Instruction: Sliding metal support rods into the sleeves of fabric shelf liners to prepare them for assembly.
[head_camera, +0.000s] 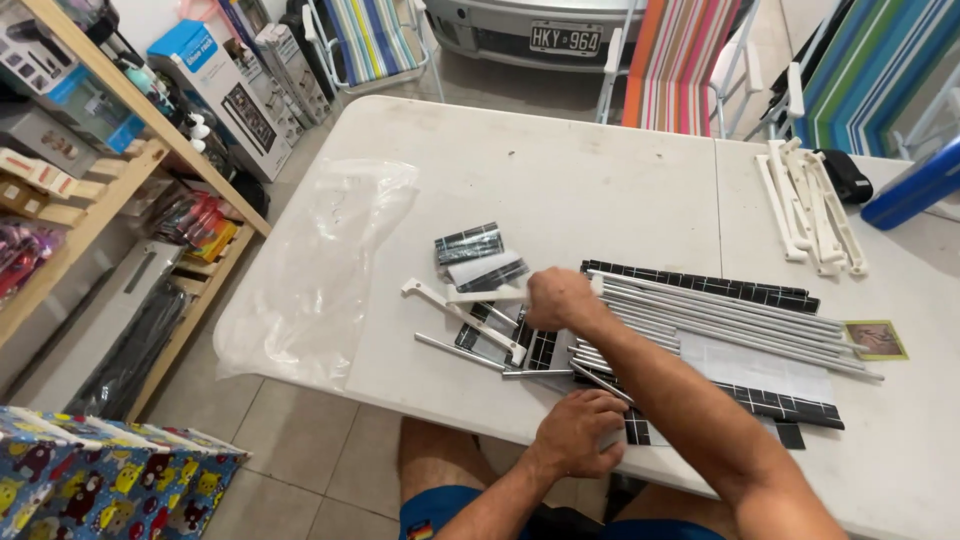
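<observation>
Kit parts unpacked and spread on the desk (560, 170); nothing looks joined yet.

Right hand (560, 297) has its fingers curled around a white plastic bar (490, 294) above the bundle of grey metal tubes (720, 315), which lies on black grid-patterned fabric (790, 405). Left hand (578, 430) rests near the front desk edge, fingers bent over one tube end (600, 382); grip unclear. Empty clear bag (320, 260) overhangs the left edge. White brackets (815, 205) wait far right. Open room: desk's far half.

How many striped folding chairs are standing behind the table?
3. One blue-green striped chair behind the far left corner, one pink-orange chair at the middle, one green-blue chair far right. Others may be hidden outside the picture.
</observation>
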